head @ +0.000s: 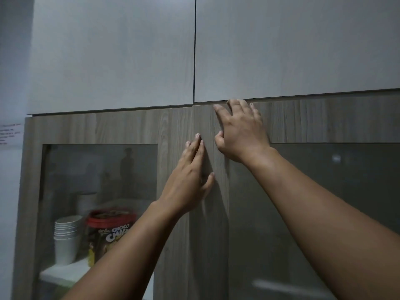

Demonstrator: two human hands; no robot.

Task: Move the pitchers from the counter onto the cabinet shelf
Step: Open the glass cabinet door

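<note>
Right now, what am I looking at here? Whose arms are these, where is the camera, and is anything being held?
There is no machine here: these are a person's two bare arms, filmed by one wide-angle camera worn on the head, so you see what that person sees. Both hands are on a wooden cabinet with glass-paned doors. The left hand lies flat with straight fingers on the wood where the two doors meet. The right hand reaches higher, its fingertips at the top edge of the right door. Neither hand holds an object. Behind the left door's glass stand a stack of white paper cups and a red-lidded snack jar on a shelf. No pitchers or counter are in view.
</note>
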